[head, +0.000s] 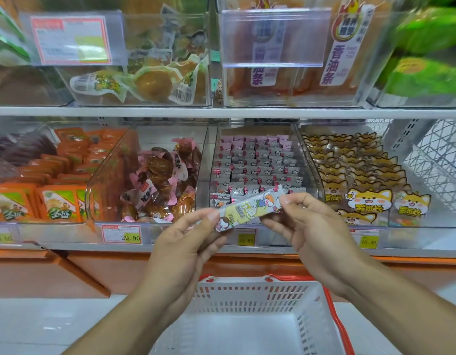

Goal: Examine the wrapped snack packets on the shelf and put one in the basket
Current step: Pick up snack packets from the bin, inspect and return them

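Note:
A long snack packet [250, 208], white and pale yellow with cartoon children printed on it, is held tilted in front of the lower shelf. My left hand [188, 239] pinches its lower left end and my right hand [311, 221] pinches its upper right end. Behind it, a clear bin [255, 165] holds several rows of small pink and grey wrapped packets. A white slotted basket [250, 298] with red handles sits on the floor below my hands, nothing visible inside it.
Neighbouring clear bins hold brown pink-wrapped snacks [157, 180], orange packets [55, 185] and yellow fox-print packets [360, 180]. The upper shelf carries more bins. Yellow price tags [129, 235] line the shelf edge. An orange base runs below.

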Tool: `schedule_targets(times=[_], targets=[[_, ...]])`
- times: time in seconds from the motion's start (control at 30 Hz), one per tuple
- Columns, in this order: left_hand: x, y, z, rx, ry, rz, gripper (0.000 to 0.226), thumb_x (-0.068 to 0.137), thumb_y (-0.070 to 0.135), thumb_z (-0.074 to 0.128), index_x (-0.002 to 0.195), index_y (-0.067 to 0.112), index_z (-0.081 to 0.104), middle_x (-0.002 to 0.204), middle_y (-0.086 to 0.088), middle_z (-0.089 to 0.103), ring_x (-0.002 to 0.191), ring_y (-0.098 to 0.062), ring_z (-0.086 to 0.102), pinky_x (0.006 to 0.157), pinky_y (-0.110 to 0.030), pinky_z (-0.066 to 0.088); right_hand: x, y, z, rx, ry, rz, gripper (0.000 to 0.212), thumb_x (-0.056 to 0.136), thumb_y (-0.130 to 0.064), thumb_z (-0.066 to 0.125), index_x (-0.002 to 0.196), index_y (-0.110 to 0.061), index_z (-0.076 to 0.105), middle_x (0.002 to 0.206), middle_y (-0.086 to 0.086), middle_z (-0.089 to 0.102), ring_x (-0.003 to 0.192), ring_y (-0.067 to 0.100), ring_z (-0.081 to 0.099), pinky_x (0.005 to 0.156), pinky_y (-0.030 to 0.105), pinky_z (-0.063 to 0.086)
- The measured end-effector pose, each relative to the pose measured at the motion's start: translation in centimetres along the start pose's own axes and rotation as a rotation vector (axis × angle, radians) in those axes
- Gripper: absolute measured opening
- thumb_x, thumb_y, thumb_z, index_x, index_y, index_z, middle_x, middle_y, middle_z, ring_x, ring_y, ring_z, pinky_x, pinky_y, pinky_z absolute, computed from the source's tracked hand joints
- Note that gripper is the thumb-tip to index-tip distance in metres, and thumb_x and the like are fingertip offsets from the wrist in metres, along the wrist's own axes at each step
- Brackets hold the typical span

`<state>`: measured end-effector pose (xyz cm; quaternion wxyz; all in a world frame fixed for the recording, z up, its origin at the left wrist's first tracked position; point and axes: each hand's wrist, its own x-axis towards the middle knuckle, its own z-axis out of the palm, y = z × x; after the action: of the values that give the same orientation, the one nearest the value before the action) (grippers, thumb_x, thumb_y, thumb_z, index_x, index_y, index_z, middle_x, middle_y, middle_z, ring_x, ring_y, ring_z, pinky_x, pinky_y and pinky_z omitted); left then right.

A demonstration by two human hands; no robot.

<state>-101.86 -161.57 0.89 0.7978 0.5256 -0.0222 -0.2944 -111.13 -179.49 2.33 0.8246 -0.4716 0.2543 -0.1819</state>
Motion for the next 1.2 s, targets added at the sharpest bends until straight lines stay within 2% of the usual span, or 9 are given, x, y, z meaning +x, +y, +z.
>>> schedule_targets(times=[0.07,0.17,0.27,0.47,0.63,0.77,0.87,1.07,1.2], targets=[[0.2,0.1,0.0,-0.045,0.005,-0.021,0.059,0.055,0.034,0.084,0.103,0.005,0.067,0.096,-0.011,0.079,0.078,-0.014,0.076,0.065,-0.02,0.059,0.0,-0.1,-0.2,-0.064,-0.044,-0.021,0.003,0.1,-0.012,0.058,0.101,-0.01,0.058,0.099,0.016,0.074,0.085,0.024,0.076,0.076,0.032,0.062],[0.6,0.2,-0.2,-0.002,0.003,-0.073,0.057,0.056,0.036,0.085,0.101,0.007,0.065,0.096,-0.009,0.076,0.079,-0.012,0.072,0.064,-0.02,0.058,0.0,0.0,-0.8,-0.397,-0.156,-0.123,0.037,0.09,-0.037,0.07,0.125,-0.035,0.055,0.108,0.0,0.075,0.098,0.02,0.075,0.085,0.038,0.06],[0.8,0.1,-0.3,0.04,0.018,-0.07,0.063,0.056,0.039,0.085,0.105,0.005,0.067,0.091,-0.007,0.075,0.075,-0.01,0.068,0.063,-0.019,0.057,-0.1,0.1,-0.9,-0.592,-0.253,-0.197,0.04,0.08,-0.042,0.077,0.116,-0.048,0.063,0.112,-0.023,0.067,0.102,0.015,0.072,0.09,0.038,0.061],[0.7,0.1,-0.4,0.339,0.062,0.089,0.06,0.061,0.053,0.079,0.102,0.011,0.065,0.097,0.001,0.079,0.089,-0.011,0.073,0.072,-0.023,0.058,0.1,0.7,-1.0,-0.625,-0.199,-0.231,0.032,0.079,-0.042,0.079,0.108,-0.046,0.067,0.123,0.001,0.062,0.101,0.029,0.07,0.09,0.046,0.06],[0.2,0.5,-0.7,0.671,-0.074,0.338,0.051,0.071,0.046,0.08,0.119,0.046,0.065,0.121,0.024,0.066,0.107,0.004,0.065,0.085,-0.015,0.055,0.5,0.8,-1.2,-0.59,-0.142,-0.204,0.049,0.072,-0.057,0.075,0.115,-0.034,0.066,0.106,-0.001,0.074,0.086,0.016,0.075,0.076,0.031,0.059],[0.5,0.8,-1.1,0.626,-0.086,0.293,0.049,0.07,0.043,0.086,0.116,0.037,0.07,0.111,0.001,0.072,0.092,-0.014,0.071,0.084,-0.026,0.058,0.4,0.2,-0.8,-0.531,-0.17,-0.114,0.049,0.077,-0.059,0.07,0.105,-0.019,0.07,0.089,-0.001,0.078,0.079,0.018,0.074,0.071,0.025,0.058],[0.6,0.7,-1.1,0.484,-0.082,0.143,0.057,0.07,0.044,0.088,0.118,0.019,0.071,0.104,-0.008,0.077,0.09,-0.022,0.075,0.085,-0.032,0.06,0.4,0.0,-0.9,-0.567,-0.195,-0.065,0.049,0.075,-0.058,0.074,0.112,-0.026,0.068,0.104,-0.003,0.076,0.091,0.014,0.074,0.083,0.036,0.061],[0.5,0.8,-0.6,0.412,-0.032,-0.013,0.047,0.069,0.067,0.07,0.096,0.03,0.081,0.081,-0.009,0.076,0.079,-0.017,0.074,0.071,-0.025,0.057,0.1,0.2,-0.8,-0.578,-0.312,-0.196,0.047,0.081,0.001,0.079,0.118,-0.025,0.067,0.11,-0.009,0.076,0.105,0.009,0.072,0.081,0.019,0.057],[0.5,0.7,-0.3,0.397,-0.027,0.011,0.054,0.071,0.069,0.067,0.101,0.027,0.079,0.094,-0.005,0.079,0.086,-0.02,0.076,0.075,-0.031,0.059,0.3,0.6,-1.0,-0.544,-0.243,-0.153,0.045,0.078,-0.022,0.08,0.12,-0.025,0.063,0.096,0.002,0.078,0.09,0.018,0.076,0.076,0.021,0.059]])
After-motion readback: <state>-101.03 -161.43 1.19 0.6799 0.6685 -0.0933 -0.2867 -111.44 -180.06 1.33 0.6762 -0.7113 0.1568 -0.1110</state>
